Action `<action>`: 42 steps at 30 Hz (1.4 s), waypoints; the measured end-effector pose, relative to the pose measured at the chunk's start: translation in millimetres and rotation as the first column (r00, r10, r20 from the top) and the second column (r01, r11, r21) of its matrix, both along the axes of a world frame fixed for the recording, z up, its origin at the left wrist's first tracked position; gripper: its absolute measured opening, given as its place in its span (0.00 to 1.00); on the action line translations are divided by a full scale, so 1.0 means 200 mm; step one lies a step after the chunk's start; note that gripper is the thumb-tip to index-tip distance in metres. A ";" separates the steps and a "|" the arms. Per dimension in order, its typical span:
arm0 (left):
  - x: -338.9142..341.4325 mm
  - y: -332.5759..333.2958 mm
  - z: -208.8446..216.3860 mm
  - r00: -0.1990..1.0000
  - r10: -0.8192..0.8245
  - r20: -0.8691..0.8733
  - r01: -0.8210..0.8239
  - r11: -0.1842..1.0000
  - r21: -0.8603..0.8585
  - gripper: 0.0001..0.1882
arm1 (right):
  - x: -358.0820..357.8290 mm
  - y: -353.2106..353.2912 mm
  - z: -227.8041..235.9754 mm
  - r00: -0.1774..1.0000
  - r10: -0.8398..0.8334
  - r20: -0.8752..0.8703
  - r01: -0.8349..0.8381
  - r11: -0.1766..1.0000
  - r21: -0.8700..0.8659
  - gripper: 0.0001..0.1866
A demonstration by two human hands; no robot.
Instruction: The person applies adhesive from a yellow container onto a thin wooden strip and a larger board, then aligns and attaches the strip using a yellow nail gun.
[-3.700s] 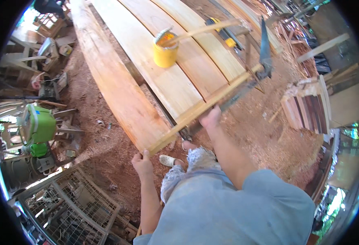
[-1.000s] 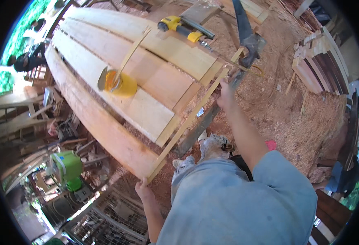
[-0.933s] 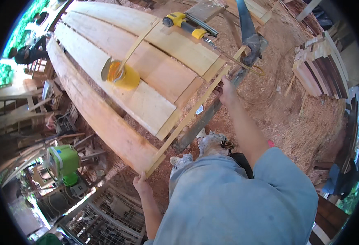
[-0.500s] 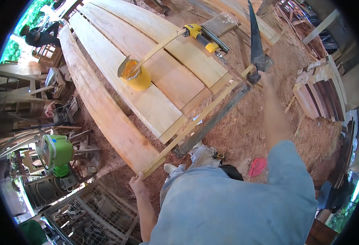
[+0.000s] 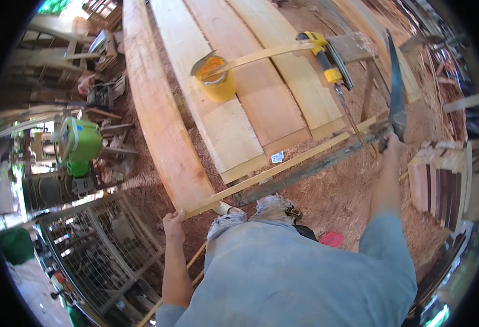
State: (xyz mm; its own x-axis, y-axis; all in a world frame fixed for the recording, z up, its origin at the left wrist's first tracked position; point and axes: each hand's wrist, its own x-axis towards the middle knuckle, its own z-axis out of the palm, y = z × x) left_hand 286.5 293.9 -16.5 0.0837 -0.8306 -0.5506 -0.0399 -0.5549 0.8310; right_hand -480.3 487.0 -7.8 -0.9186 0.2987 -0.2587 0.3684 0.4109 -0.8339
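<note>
A long thin wooden strip [image 5: 288,163] runs crosswise in front of the near ends of several wide planks [image 5: 163,136]. My left hand [image 5: 174,222] is closed round its left end, by the corner of the leftmost plank. At the far right my right hand [image 5: 393,146] is wrapped round the handle of a handsaw [image 5: 397,92], whose dark blade points up and away. The strip's right end lies against the saw by that hand; whether my fingers also touch it is hidden. Below the strip lies a dark grey beam [image 5: 299,177].
A yellow bucket [image 5: 220,90] of orange stuff, with a wooden stick [image 5: 266,53] across it, and a yellow nail gun [image 5: 321,49] with a hose rest on the planks. Stacked boards [image 5: 438,182] stand right, a green container [image 5: 81,139] left. A pink cloth [image 5: 332,238] lies on the shavings.
The view has swung left, so the planks, bucket and nail gun sit farther right. Both hands keep their grips, the left on the strip and the right on the saw.
</note>
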 end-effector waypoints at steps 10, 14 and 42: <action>-0.04 0.02 0.03 0.990 -0.036 0.135 0.039 0.999 -0.021 0.19 | 0.71 -0.44 0.30 0.764 0.510 -0.395 -0.600 0.787 -0.144 0.48; -0.05 0.02 0.02 0.992 -0.017 0.127 0.012 0.999 0.041 0.18 | 0.95 -0.97 0.18 0.719 0.579 -0.385 -0.678 0.706 -0.204 0.43; -0.18 0.12 0.01 0.987 -0.114 -0.111 0.103 0.990 -0.098 0.12 | 2.50 -0.82 0.18 -0.515 0.851 -0.103 -0.734 -0.375 0.567 0.39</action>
State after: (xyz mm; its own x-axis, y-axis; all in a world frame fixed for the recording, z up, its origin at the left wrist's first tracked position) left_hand 251.0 318.7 -14.2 -0.0694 -0.8787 -0.4724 0.0037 -0.4737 0.8807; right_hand 19.3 322.7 28.3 0.1390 -0.9889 0.0527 -0.8612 -0.1469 -0.4866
